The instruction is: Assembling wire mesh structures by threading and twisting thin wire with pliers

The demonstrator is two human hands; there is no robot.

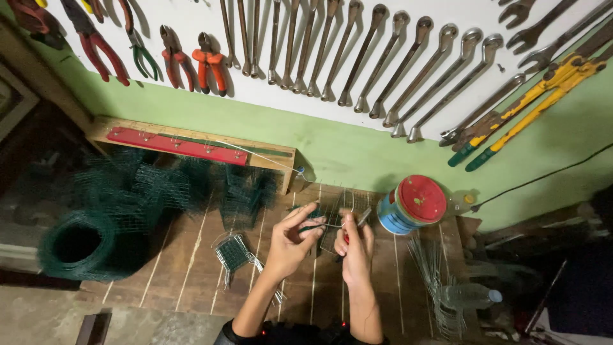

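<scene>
A white tool wall [447,19] filled the top of the view, hung with a long row of silver wrenches [383,64], red- and orange-handled pliers [191,61] and yellow-handled bolt cutters [536,102], each on its own hook so it stayed within reach. Below a green strip of wall lay a wooden plank workbench [191,262]. On the person's left sat a large roll of dark green wire mesh [83,243], with cut, folded mesh pieces [179,185] heaped behind it, near at hand as stock. A blue tin with a red lid [412,204] stood to the right, and a bundle of loose wire lengths [434,281] lay beside a clear plastic bottle [469,295].

At the centre, both hands worked a small panel of wire mesh [338,214] held just above the bench. The left hand [290,239] pinched its edge between fingers and thumb, apparently to steady it. The right hand [354,246] was closed around a small red-handled tool [348,236], its tip meeting the mesh. Another small folded mesh piece [233,252] lay just left of the left wrist.
</scene>
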